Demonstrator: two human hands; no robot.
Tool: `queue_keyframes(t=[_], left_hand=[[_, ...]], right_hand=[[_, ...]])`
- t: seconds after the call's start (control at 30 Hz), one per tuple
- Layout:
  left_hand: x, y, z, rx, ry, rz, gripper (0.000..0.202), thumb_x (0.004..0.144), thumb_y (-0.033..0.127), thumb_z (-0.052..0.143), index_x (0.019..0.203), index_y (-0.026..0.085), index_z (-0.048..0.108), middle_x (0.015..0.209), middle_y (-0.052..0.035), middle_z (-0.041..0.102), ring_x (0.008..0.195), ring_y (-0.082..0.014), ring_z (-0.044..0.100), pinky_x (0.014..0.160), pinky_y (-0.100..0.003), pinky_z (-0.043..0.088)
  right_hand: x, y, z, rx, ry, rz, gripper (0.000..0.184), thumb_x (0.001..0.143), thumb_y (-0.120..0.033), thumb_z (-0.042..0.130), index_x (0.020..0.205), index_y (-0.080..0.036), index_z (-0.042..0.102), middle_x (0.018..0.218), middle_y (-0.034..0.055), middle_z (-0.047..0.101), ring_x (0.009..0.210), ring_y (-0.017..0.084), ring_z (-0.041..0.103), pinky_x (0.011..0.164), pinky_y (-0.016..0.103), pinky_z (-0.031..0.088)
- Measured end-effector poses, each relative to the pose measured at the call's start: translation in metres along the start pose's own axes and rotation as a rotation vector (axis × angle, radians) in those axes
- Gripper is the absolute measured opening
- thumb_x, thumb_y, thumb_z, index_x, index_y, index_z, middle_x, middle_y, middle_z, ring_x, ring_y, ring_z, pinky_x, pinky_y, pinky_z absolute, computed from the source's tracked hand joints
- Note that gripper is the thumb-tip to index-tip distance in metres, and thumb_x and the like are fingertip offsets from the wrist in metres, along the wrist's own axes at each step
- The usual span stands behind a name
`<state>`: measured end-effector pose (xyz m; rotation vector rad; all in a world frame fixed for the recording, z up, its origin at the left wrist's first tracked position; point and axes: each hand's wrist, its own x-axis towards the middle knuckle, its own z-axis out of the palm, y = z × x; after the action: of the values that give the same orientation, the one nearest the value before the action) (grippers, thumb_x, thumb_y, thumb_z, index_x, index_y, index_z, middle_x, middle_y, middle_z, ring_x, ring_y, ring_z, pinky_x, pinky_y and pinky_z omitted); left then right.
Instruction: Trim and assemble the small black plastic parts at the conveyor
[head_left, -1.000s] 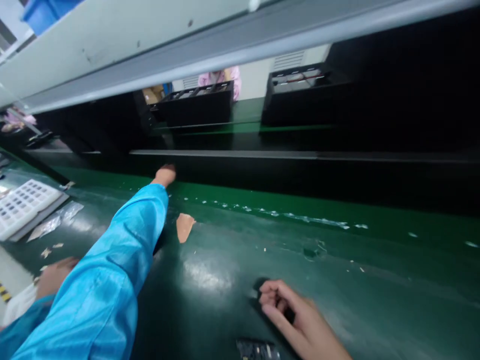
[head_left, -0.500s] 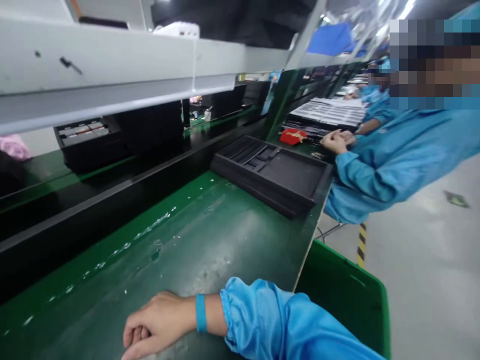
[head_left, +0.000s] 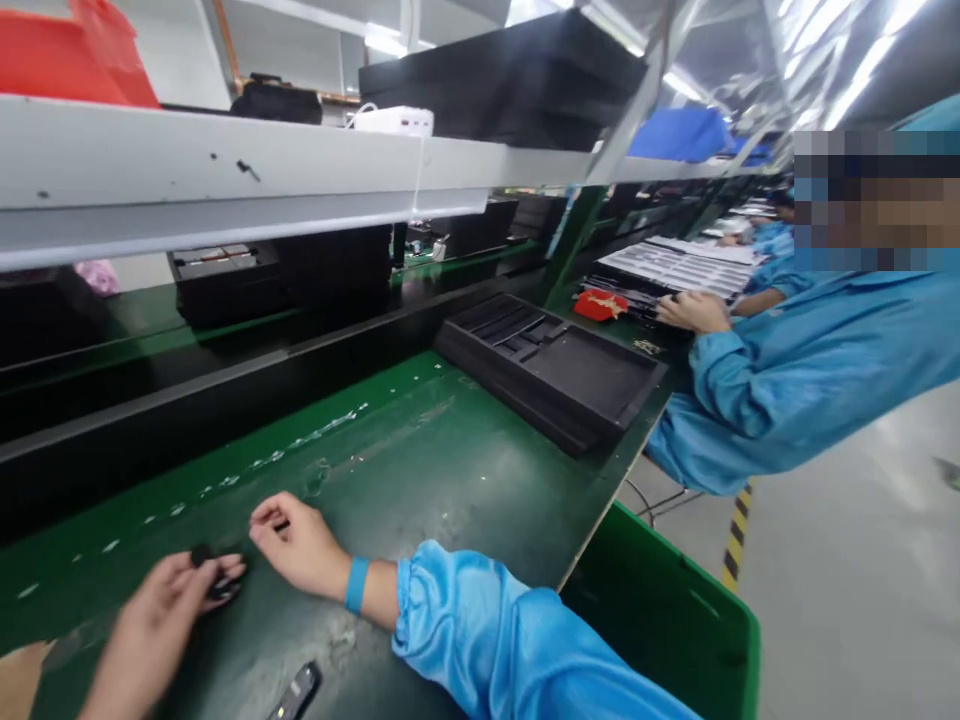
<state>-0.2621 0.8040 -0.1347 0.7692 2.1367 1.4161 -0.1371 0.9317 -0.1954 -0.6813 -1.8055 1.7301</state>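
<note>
My left hand (head_left: pixel 161 605) is low on the left, its thumb and fingers closed around a small black part (head_left: pixel 221 580) with a few shiny spots. The part's kind does not show. Just to the right, over the green tabletop (head_left: pixel 420 480), my right hand (head_left: pixel 300 545) has its fingertips pressed together. Whatever they may hold is hidden. A gap separates the two hands. At the bottom edge, below my right wrist, lies a slim black device (head_left: pixel 296 692), cut off by the frame.
Farther along the bench sits a black compartmented tray (head_left: pixel 570 365). Beyond it are a red item (head_left: pixel 600 305) and a co-worker in a blue sleeve (head_left: pixel 757 390). Below the bench's right edge stands a green bin (head_left: pixel 675 590). A white shelf (head_left: pixel 315 160) crosses above.
My left hand has come into view holding the small black part. My right hand has lifted and its fingers have drawn into a pinch. The slim device now shows; the view has tilted up.
</note>
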Motion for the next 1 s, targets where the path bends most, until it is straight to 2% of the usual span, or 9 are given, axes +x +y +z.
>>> queue_keyframes(t=[0.13,0.23,0.33,0.43,0.53,0.6,0.7,0.83,1.0], left_hand=[[-0.019,-0.040,0.033,-0.113,-0.069,-0.122,0.079,0.052,0.082,0.081,0.100,0.020,0.067,0.089,-0.0092,0.081,0.088,-0.0328,0.079,0.083,-0.043,0.066],[-0.020,-0.051,0.029,-0.138,-0.115,-0.158,0.079,0.059,0.080,0.077,0.112,0.022,0.066,0.104,-0.0112,0.081,0.099,-0.0345,0.078,0.096,-0.050,0.062],[-0.018,-0.055,0.024,-0.106,-0.132,-0.150,0.076,0.064,0.083,0.072,0.112,0.024,0.067,0.111,-0.0123,0.080,0.109,-0.0365,0.075,0.107,-0.055,0.054],[-0.015,-0.055,0.025,-0.088,-0.160,-0.145,0.075,0.065,0.083,0.069,0.113,0.026,0.067,0.112,-0.0119,0.080,0.111,-0.0365,0.074,0.107,-0.054,0.053],[-0.015,-0.053,0.026,-0.081,-0.169,-0.162,0.073,0.066,0.083,0.067,0.113,0.027,0.067,0.111,-0.0101,0.080,0.112,-0.0364,0.074,0.106,-0.054,0.055],[-0.017,-0.053,0.025,-0.036,-0.153,-0.163,0.068,0.066,0.084,0.065,0.107,0.030,0.068,0.106,-0.0073,0.082,0.110,-0.0376,0.074,0.109,-0.058,0.052],[-0.017,-0.052,0.025,-0.003,-0.101,-0.150,0.055,0.068,0.086,0.060,0.094,0.037,0.067,0.097,0.0030,0.083,0.100,-0.0349,0.077,0.106,-0.060,0.054],[0.013,-0.031,0.045,-0.003,-0.121,-0.192,0.053,0.070,0.088,0.057,0.077,0.036,0.063,0.071,0.0111,0.077,0.075,-0.0265,0.076,0.067,-0.048,0.068],[0.092,0.049,0.137,-0.136,-0.245,-0.152,0.039,0.086,0.057,0.068,0.077,0.020,0.058,0.076,0.0003,0.073,0.067,-0.0167,0.071,0.055,-0.027,0.062]], right_hand=[[-0.007,-0.003,0.003,0.004,-0.218,-0.010,0.016,0.093,-0.031,0.067,0.105,-0.021,0.068,0.093,-0.0004,0.072,0.085,0.015,0.073,0.081,0.027,0.060],[0.002,-0.012,-0.031,-0.131,-0.208,-0.158,0.025,0.093,-0.036,0.066,0.113,-0.020,0.067,0.107,0.0035,0.073,0.095,0.016,0.072,0.087,0.028,0.059],[0.023,-0.036,-0.126,-0.566,0.120,-0.410,0.029,0.092,-0.036,0.066,0.118,-0.023,0.067,0.123,0.0083,0.069,0.115,0.022,0.065,0.105,0.037,0.051],[0.026,-0.065,-0.254,-0.945,0.642,-0.373,0.032,0.083,-0.028,0.067,0.113,-0.017,0.067,0.122,0.0153,0.068,0.121,0.030,0.058,0.112,0.049,0.042],[-0.013,-0.078,-0.354,-0.979,1.045,-0.226,0.040,0.075,-0.032,0.066,0.109,-0.012,0.063,0.118,0.0212,0.065,0.121,0.037,0.054,0.112,0.057,0.036],[-0.058,-0.070,-0.391,-0.939,1.234,-0.173,0.050,0.078,-0.040,0.058,0.116,-0.007,0.056,0.125,0.0275,0.058,0.124,0.039,0.049,0.113,0.062,0.031],[-0.120,-0.036,-0.412,-0.797,1.414,-0.061,0.071,0.081,-0.054,0.047,0.126,0.000,0.044,0.128,0.0353,0.051,0.120,0.041,0.053,0.106,0.066,0.037],[-0.146,0.016,-0.419,-0.579,1.318,0.032,0.089,0.081,-0.067,0.046,0.142,-0.003,0.034,0.125,0.0274,0.061,0.111,0.033,0.064,0.099,0.054,0.050],[-0.127,0.037,-0.420,-0.442,1.207,0.018,0.126,0.068,-0.069,0.072,0.159,-0.008,0.010,0.149,0.0257,0.051,0.132,0.031,0.057,0.111,0.046,0.045]])
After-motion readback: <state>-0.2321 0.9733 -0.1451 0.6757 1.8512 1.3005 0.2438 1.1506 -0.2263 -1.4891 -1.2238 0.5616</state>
